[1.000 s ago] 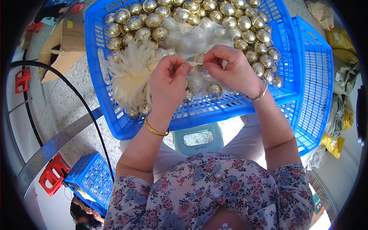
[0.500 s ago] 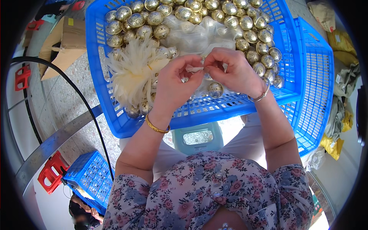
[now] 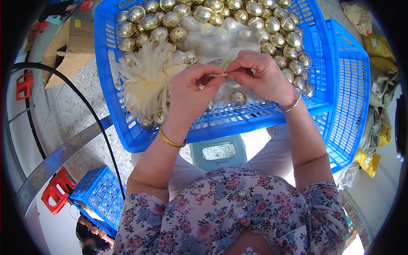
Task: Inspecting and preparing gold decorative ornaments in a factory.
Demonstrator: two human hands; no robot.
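Observation:
My left hand (image 3: 191, 93) and my right hand (image 3: 262, 77) meet fingertip to fingertip above a blue plastic basket (image 3: 170, 142). Between them is a small, thin white strip (image 3: 218, 75), pinched from both sides; most of it hides behind the fingers. Beside my left hand lies a fluffy bundle of cream ribbon-like strips (image 3: 146, 83), tied with a thin band. Gold perforated balls (image 3: 238, 98) fill much of the basket, one of them just below my fingers. A clear plastic bag (image 3: 212, 40) lies among the balls beyond my hands.
Another blue basket (image 3: 350, 85) stands at the right. A cardboard box (image 3: 70, 55) and red stools (image 3: 55, 191) are on the left. A black cable (image 3: 91, 102) curves past the left side. A pale green stool (image 3: 219, 163) stands below the basket; another person (image 3: 91, 236) is at lower left.
The white strip has turned and narrowed between my fingertips, now looking like a thin line. My left hand has shifted slightly left; the basket's contents look the same.

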